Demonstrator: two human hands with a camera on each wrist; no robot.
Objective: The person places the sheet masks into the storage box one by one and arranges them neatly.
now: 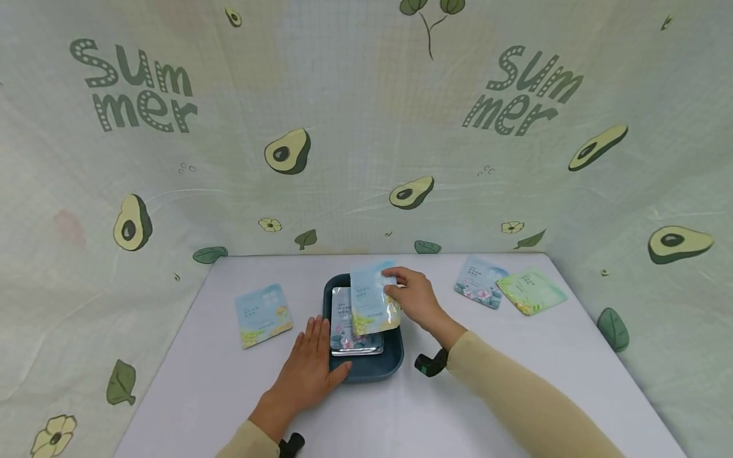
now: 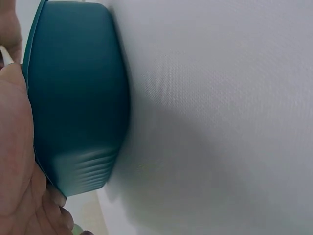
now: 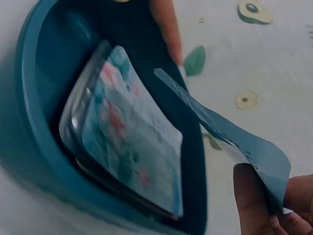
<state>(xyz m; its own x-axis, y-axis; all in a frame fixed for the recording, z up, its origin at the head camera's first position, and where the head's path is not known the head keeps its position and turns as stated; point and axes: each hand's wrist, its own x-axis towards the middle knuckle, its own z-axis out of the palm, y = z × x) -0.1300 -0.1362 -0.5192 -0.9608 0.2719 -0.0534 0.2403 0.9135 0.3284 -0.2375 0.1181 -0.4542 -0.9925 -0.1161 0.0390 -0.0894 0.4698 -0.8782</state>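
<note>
My right hand (image 1: pixel 417 296) pinches a light blue and yellow sachet (image 1: pixel 369 305) by its right edge, above a dark blue plastic bin (image 1: pixel 395 362). In the right wrist view, thumb and finger grip the end of that sachet (image 3: pixel 264 161), which is tilted and apart from the pile. Inside the bin lie several stacked flat sachets, the top one a blue sachet with pink flowers (image 3: pixel 129 132). My left hand (image 1: pixel 309 372) rests along the bin's left rim with fingers straight. The left wrist view shows the palm against the bin's outer wall (image 2: pixel 78 88).
On the white table (image 1: pixel 189 394) a blue and yellow sachet (image 1: pixel 263 315) lies left of the bin. To the right lie a blue floral sachet (image 1: pixel 480 283) and a green sachet (image 1: pixel 531 292), their edges meeting. A printed cloth (image 1: pixel 355 95) hangs behind and at both sides.
</note>
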